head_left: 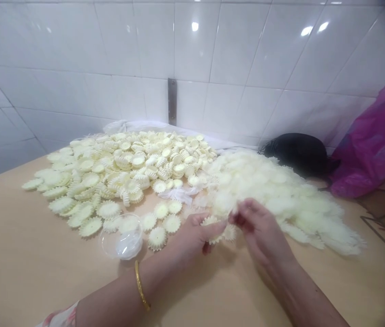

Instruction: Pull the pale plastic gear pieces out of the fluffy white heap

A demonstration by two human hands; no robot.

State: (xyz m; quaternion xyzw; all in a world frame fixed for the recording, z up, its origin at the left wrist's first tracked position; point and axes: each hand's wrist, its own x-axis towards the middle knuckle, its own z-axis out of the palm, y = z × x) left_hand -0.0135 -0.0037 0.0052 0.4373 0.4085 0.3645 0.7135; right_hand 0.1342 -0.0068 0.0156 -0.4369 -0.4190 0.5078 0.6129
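Head view shows both hands [260, 227] pinching a scalloped cream disc [217, 229] beside a clear plastic tub [123, 236] and heaped discs [127, 163].

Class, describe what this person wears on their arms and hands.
The left hand and right hand are bare, without gloves. A thin gold bangle circles the left wrist, and a pale pink-patterned sleeve shows up that arm. The right forearm shows no sleeve or jewellery.
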